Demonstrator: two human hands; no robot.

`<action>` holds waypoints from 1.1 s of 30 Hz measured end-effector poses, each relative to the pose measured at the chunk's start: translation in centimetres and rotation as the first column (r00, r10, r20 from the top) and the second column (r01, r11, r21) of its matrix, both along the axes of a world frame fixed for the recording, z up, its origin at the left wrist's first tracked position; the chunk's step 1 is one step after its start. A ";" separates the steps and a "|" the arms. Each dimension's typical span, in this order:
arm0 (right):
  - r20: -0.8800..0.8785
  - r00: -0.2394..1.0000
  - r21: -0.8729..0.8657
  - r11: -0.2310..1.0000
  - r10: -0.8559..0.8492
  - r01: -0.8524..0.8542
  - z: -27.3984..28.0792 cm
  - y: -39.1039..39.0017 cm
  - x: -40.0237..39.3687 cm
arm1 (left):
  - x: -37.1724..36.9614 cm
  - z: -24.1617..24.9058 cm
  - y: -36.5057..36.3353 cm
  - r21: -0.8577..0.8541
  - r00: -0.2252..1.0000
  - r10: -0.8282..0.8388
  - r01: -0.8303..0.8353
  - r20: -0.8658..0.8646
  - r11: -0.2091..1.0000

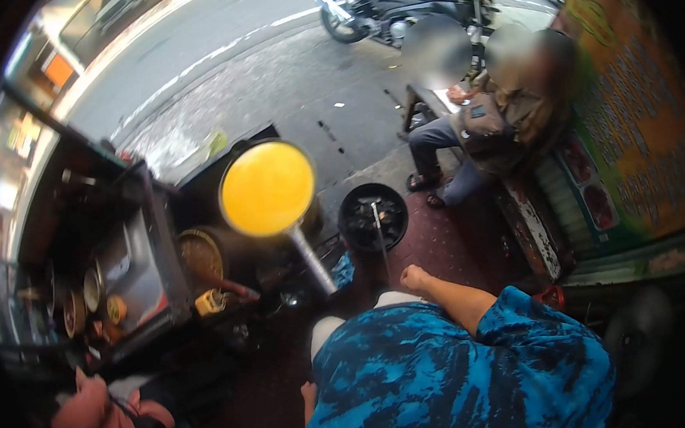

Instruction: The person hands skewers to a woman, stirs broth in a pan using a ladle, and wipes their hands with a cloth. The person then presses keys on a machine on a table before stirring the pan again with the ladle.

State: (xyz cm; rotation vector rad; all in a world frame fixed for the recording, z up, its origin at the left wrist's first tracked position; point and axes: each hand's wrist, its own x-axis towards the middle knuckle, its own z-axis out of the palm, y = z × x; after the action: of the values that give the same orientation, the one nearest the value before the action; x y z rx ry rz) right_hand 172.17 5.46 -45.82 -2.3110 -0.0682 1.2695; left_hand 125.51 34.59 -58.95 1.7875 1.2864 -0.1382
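My right hand is closed just in front of my body, above my light-coloured trousers. A thin metal rod runs from inside a round black pan of dark lumps like charcoal towards this hand; I cannot tell whether the fingers grip it. Low beside my blue patterned shirt, part of my left hand shows, its fingers mostly hidden. Ahead and to the left, a frying pan with a long metal handle stands over the cooking station, bright yellow mixture covering its base. Neither hand touches its handle.
A cart counter with bowls and a metal tray stands left. Near it are a brown-filled pot and a yellow container. A person in pink is lower left; another person sits right. A motorcycle stands on the street.
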 end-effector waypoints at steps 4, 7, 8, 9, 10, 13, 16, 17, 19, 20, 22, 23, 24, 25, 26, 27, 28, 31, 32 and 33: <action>0.061 0.994 0.081 0.992 0.094 -0.099 1.1 3.8 -1.8 | -0.7 0.5 1.6 0.068 1.000 -0.026 0.027 -0.011 0.997; 0.166 0.953 0.063 0.962 0.253 -0.266 0.1 5.4 -2.9 | 4.7 9.3 3.6 0.031 0.997 -0.060 0.058 0.051 0.998; 0.180 0.944 0.039 0.957 0.276 -0.287 0.8 6.1 -3.1 | 5.8 11.0 4.3 -0.123 0.992 0.091 -0.080 0.090 0.989; 0.196 0.935 0.014 0.953 0.295 -0.304 1.4 6.6 -3.3 | 6.6 11.9 5.0 -0.277 0.964 0.242 -0.204 0.107 0.939; 0.210 0.935 0.010 0.955 0.287 -0.295 1.9 7.0 -3.4 | 7.2 11.9 5.8 -0.287 0.965 0.240 -0.201 0.107 0.937; 0.195 0.961 0.017 0.979 0.196 -0.203 3.3 7.8 -4.0 | 8.2 11.5 8.6 -0.495 0.924 0.381 -0.334 -0.007 0.802; 0.276 0.943 -0.027 0.982 0.187 -0.188 4.0 7.9 -5.0 | 9.1 11.5 10.6 -0.541 0.922 0.387 -0.333 -0.014 0.773; 0.280 0.943 -0.031 0.983 0.181 -0.179 4.1 7.9 -5.3 | 9.2 11.3 11.1 -0.545 0.925 0.379 -0.324 -0.011 0.773; 0.382 0.915 -0.042 0.992 0.128 -0.121 4.5 7.7 -5.9 | 9.5 11.1 11.9 -0.570 0.929 0.370 -0.315 -0.020 0.759; 0.384 0.914 -0.042 0.992 0.129 -0.122 4.2 7.5 -6.1 | 9.4 11.0 12.1 -0.570 0.928 0.372 -0.315 -0.018 0.759; 0.308 0.951 0.011 0.999 0.030 -0.035 3.5 7.2 -6.3 | 9.5 11.1 12.5 -0.558 0.934 0.356 -0.309 -0.026 0.770; 0.314 0.949 0.019 0.999 0.034 -0.043 2.8 7.1 -6.3 | 9.7 11.4 12.7 -0.553 0.931 0.364 -0.312 -0.017 0.773; 0.272 0.959 0.023 0.996 0.080 -0.090 2.1 6.9 -6.4 | 9.8 11.9 12.8 -0.547 0.928 0.372 -0.321 -0.019 0.773; 0.230 0.965 0.028 0.990 0.128 -0.138 1.4 6.7 -6.2 | 10.0 12.3 12.5 -0.541 0.924 0.381 -0.331 -0.022 0.773; 0.198 0.974 0.034 0.992 0.112 -0.121 1.5 6.9 -5.9 | 10.1 12.4 12.3 -0.533 0.921 0.390 -0.336 -0.012 0.777; 0.202 0.972 0.049 0.990 0.122 -0.134 1.8 7.2 -5.3 | 10.0 12.5 11.9 -0.526 0.921 0.390 -0.342 -0.021 0.779; 0.212 0.968 0.036 0.989 0.131 -0.142 2.0 7.6 -4.6 | 9.9 12.5 11.5 -0.516 0.918 0.396 -0.354 -0.030 0.780; 0.242 0.963 0.050 0.990 0.119 -0.134 3.5 9.0 -2.5 | 10.3 13.6 10.0 -0.466 0.936 0.344 -0.337 -0.073 0.818; 0.271 0.963 0.062 0.998 -0.014 -0.003 3.2 9.5 -1.8 | 10.4 14.0 9.5 -0.446 0.936 0.344 -0.341 -0.076 0.827; 0.295 0.944 0.078 0.988 -0.148 0.130 4.3 11.1 -1.2 | 10.7 14.5 9.0 -0.429 0.936 0.343 -0.342 -0.079 0.836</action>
State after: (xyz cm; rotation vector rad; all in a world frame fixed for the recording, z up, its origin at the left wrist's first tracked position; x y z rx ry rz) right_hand 171.02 16.53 -41.52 -2.3944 -0.0424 0.8295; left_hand 136.21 43.64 -44.46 1.1547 1.4237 -0.2057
